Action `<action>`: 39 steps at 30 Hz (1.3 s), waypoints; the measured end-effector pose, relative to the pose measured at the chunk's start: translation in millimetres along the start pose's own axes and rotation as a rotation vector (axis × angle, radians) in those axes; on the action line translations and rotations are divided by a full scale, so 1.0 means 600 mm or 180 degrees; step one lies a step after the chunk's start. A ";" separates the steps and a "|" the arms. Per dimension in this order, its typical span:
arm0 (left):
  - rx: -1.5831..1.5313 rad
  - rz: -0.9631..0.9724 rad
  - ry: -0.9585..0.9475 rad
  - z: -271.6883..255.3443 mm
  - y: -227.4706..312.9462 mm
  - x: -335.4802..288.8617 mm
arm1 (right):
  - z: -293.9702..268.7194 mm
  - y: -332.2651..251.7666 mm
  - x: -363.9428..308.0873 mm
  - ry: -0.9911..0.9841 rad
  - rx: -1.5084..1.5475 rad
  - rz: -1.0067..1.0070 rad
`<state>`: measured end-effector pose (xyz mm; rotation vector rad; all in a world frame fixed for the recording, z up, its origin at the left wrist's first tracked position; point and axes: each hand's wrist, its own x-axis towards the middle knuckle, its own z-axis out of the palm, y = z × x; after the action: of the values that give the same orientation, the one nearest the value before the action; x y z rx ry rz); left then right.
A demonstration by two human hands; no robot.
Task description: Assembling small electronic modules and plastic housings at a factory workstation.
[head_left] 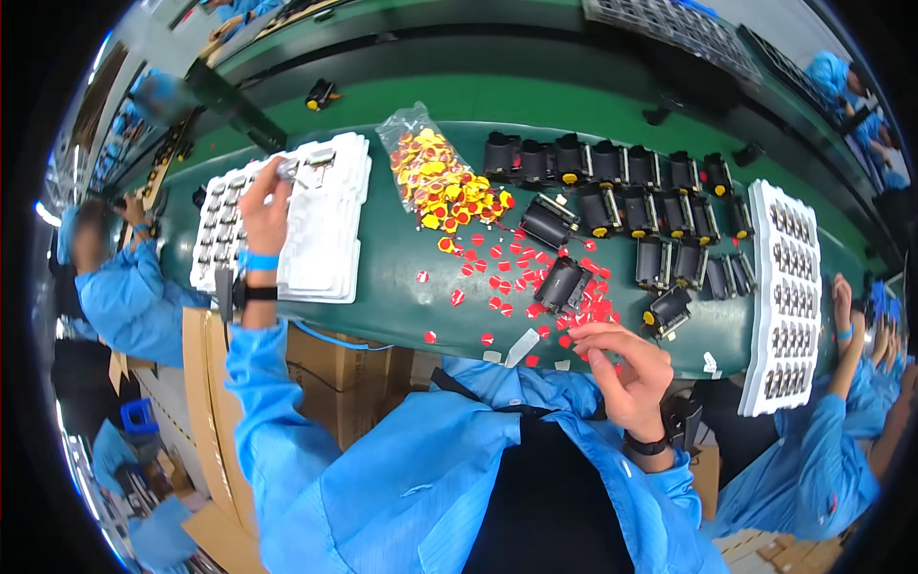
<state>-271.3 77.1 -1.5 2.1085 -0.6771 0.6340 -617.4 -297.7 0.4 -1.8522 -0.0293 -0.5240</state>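
My left hand [264, 209] is over the stacked white plastic trays [320, 253] at the left, its fingers pinched at a small silvery part [289, 170]. Small metal parts sit in the tray's pockets beside it. Low over the table's near edge, my right hand [633, 375] has its fingers curled together; whatever they may hold is too small to make out. Just beyond those fingertips lie scattered red round stickers [595, 312]. A black cylindrical housing [562, 285] rests among the stickers, and another black housing [547, 224] lies tilted behind it.
A clear plastic bag [413, 143] spills yellow pieces with red discs [449, 196] onto the green table [402, 325]. Several black housings with yellow ends [639, 210] stand in rows at the right. Beyond them is a white tray of metal parts [792, 258]. Co-workers sit at both sides.
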 end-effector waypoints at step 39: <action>-0.1530 0.0860 -0.2626 0.229 0.445 -0.117 | -0.107 -0.003 -0.005 0.0232 0.1278 -0.0290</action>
<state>-469.1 -158.0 24.8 1.7769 -1.4179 -0.2994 -642.3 -354.5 16.4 -1.4437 -0.1594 -0.6010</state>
